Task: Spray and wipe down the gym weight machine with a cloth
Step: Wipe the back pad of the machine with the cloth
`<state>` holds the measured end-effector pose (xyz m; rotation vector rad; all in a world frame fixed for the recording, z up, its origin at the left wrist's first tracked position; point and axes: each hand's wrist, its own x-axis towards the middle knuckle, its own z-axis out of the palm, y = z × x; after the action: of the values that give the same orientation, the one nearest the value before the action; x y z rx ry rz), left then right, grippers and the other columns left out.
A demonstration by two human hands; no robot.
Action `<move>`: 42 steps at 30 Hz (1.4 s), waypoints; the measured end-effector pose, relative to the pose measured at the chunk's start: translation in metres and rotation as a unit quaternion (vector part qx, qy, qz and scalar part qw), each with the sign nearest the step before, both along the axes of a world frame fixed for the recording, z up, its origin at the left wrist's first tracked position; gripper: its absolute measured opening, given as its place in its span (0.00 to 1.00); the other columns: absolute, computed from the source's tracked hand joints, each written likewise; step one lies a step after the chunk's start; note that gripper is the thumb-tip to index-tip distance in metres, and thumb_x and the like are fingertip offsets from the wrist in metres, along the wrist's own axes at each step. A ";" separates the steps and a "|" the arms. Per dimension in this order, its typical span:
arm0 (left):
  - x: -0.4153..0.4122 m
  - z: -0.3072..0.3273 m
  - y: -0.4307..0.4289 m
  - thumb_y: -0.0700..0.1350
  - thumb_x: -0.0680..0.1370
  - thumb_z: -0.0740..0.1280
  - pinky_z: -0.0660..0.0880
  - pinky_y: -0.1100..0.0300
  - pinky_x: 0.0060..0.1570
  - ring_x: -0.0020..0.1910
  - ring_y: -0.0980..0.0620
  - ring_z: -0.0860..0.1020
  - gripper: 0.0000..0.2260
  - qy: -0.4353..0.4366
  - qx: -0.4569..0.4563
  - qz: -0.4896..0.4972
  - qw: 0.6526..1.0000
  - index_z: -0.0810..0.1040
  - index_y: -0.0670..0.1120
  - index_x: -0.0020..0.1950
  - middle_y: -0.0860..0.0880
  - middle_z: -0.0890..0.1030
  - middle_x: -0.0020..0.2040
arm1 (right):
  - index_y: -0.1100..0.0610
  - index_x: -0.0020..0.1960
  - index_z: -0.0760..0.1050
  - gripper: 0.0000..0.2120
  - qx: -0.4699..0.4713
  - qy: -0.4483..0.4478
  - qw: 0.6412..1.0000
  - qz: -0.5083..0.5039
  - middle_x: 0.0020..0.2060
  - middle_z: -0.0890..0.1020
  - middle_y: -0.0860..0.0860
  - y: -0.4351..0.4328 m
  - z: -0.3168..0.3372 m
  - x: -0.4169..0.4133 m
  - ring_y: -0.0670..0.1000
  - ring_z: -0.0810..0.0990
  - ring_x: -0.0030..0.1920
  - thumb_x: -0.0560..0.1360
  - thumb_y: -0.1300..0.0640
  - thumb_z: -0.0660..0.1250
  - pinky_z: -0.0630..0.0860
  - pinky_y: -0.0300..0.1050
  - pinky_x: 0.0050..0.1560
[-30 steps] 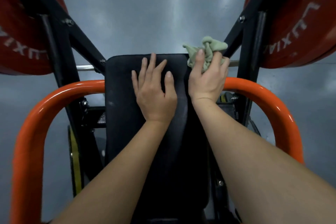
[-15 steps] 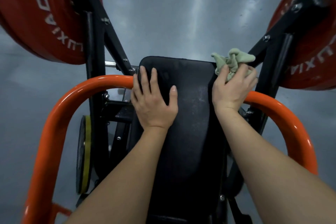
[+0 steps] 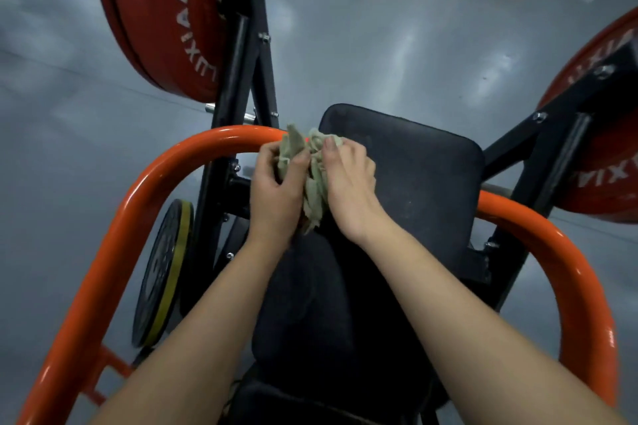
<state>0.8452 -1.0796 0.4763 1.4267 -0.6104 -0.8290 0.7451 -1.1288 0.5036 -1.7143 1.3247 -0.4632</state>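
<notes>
A crumpled pale green cloth (image 3: 316, 179) is bunched between both hands at the left edge of the machine's black back pad (image 3: 414, 176). My left hand (image 3: 276, 190) grips the cloth's left side with curled fingers. My right hand (image 3: 348, 183) pinches its right side, thumb on top. The hands sit just in front of the curved orange bar (image 3: 193, 155). No spray bottle is in view.
Red weight plates hang at the upper left (image 3: 155, 10) and right (image 3: 607, 134) on black frame posts (image 3: 241, 55). A small black and yellow plate (image 3: 165, 269) stands at the lower left. The orange bar wraps round both sides (image 3: 573, 286). Grey floor lies beyond.
My left hand lifted off the pad and took hold of the cloth. My right hand brought the cloth from the pad's upper right corner to its left edge. The view swung to the right.
</notes>
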 end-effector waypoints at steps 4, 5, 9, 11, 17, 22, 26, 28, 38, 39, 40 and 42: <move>0.039 0.008 0.007 0.54 0.77 0.69 0.80 0.49 0.52 0.46 0.54 0.82 0.14 -0.040 0.099 0.057 0.993 0.72 0.50 0.57 0.52 0.82 0.47 | 0.59 0.66 0.74 0.27 -0.249 0.097 0.958 -0.099 0.74 0.68 0.58 -0.016 -0.032 0.001 0.59 0.63 0.76 0.83 0.41 0.50 0.56 0.55 0.77; 0.049 0.006 0.006 0.54 0.78 0.69 0.80 0.46 0.55 0.48 0.52 0.82 0.14 -0.022 0.119 0.058 0.991 0.71 0.51 0.59 0.51 0.82 0.49 | 0.61 0.71 0.72 0.28 -0.276 0.167 0.944 -0.074 0.76 0.66 0.60 -0.018 -0.045 -0.002 0.60 0.59 0.79 0.83 0.42 0.51 0.53 0.58 0.79; 0.078 -0.008 -0.011 0.55 0.77 0.71 0.79 0.45 0.61 0.56 0.51 0.83 0.16 0.050 0.118 0.025 0.992 0.75 0.53 0.62 0.50 0.83 0.56 | 0.62 0.77 0.65 0.32 -0.315 0.293 0.902 -0.029 0.80 0.60 0.62 -0.016 -0.066 -0.004 0.62 0.52 0.81 0.81 0.42 0.58 0.49 0.61 0.80; 0.080 -0.012 -0.027 0.50 0.78 0.73 0.79 0.43 0.62 0.56 0.48 0.84 0.14 0.074 0.112 -0.034 0.990 0.79 0.49 0.62 0.47 0.85 0.56 | 0.62 0.77 0.66 0.32 -0.330 0.290 0.897 -0.044 0.79 0.61 0.62 -0.016 -0.064 -0.003 0.62 0.54 0.81 0.80 0.42 0.60 0.51 0.61 0.80; 0.064 -0.028 -0.093 0.49 0.78 0.75 0.76 0.52 0.67 0.66 0.52 0.79 0.23 0.105 0.021 -0.083 0.991 0.75 0.52 0.71 0.49 0.79 0.67 | 0.63 0.77 0.65 0.34 -0.362 0.299 0.882 -0.035 0.79 0.61 0.63 -0.019 -0.072 -0.001 0.64 0.55 0.80 0.80 0.42 0.59 0.51 0.63 0.79; 0.048 -0.029 -0.113 0.53 0.78 0.71 0.75 0.56 0.66 0.59 0.58 0.80 0.14 0.068 0.041 -0.066 0.995 0.84 0.46 0.59 0.52 0.85 0.57 | 0.64 0.77 0.65 0.34 -0.371 0.315 0.872 -0.040 0.78 0.62 0.65 -0.020 -0.072 0.000 0.66 0.56 0.80 0.80 0.43 0.59 0.51 0.64 0.79; 0.042 -0.028 -0.075 0.61 0.75 0.70 0.73 0.65 0.62 0.57 0.61 0.80 0.17 0.012 0.056 -0.141 0.988 0.82 0.53 0.58 0.52 0.83 0.57 | 0.64 0.77 0.64 0.34 -0.370 0.310 0.875 -0.041 0.78 0.61 0.65 -0.020 -0.070 0.001 0.66 0.56 0.80 0.79 0.45 0.60 0.50 0.64 0.79; 0.041 -0.035 -0.048 0.61 0.73 0.74 0.74 0.61 0.64 0.60 0.60 0.80 0.23 0.013 0.072 -0.165 0.984 0.79 0.53 0.64 0.52 0.81 0.60 | 0.65 0.77 0.65 0.34 -0.374 0.311 0.873 -0.039 0.78 0.61 0.65 -0.020 -0.069 0.001 0.66 0.56 0.80 0.78 0.45 0.60 0.50 0.64 0.79; 0.038 -0.036 -0.083 0.52 0.79 0.68 0.75 0.59 0.59 0.57 0.54 0.81 0.14 -0.040 0.097 -0.040 0.994 0.79 0.46 0.61 0.51 0.84 0.55 | 0.64 0.78 0.63 0.34 -0.370 0.316 0.873 -0.038 0.79 0.60 0.64 -0.022 -0.074 0.000 0.65 0.54 0.80 0.79 0.43 0.59 0.49 0.63 0.80; 0.044 -0.030 -0.100 0.52 0.79 0.69 0.76 0.57 0.59 0.56 0.53 0.81 0.13 -0.040 0.094 -0.049 0.994 0.80 0.46 0.59 0.51 0.85 0.54 | 0.64 0.78 0.63 0.34 -0.368 0.315 0.874 -0.038 0.79 0.60 0.64 -0.022 -0.073 0.000 0.65 0.54 0.80 0.79 0.43 0.59 0.49 0.63 0.80; 0.048 -0.024 -0.114 0.53 0.77 0.69 0.76 0.54 0.60 0.55 0.52 0.82 0.14 -0.048 0.091 -0.065 0.993 0.81 0.47 0.58 0.51 0.85 0.52 | 0.64 0.78 0.63 0.34 -0.368 0.315 0.874 -0.040 0.79 0.60 0.65 -0.021 -0.073 0.001 0.65 0.54 0.80 0.80 0.43 0.59 0.49 0.63 0.80; 0.048 -0.019 -0.128 0.55 0.73 0.69 0.78 0.52 0.57 0.52 0.52 0.83 0.11 -0.065 0.092 -0.097 0.989 0.82 0.51 0.52 0.53 0.86 0.48 | 0.64 0.78 0.63 0.34 -0.371 0.315 0.873 -0.043 0.78 0.60 0.65 -0.021 -0.072 0.001 0.65 0.54 0.80 0.80 0.43 0.59 0.49 0.64 0.80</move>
<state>0.8933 -1.2073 0.4574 1.6162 -0.7980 -0.9693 0.7464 -1.1498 0.4313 -2.6037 1.8354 -0.5245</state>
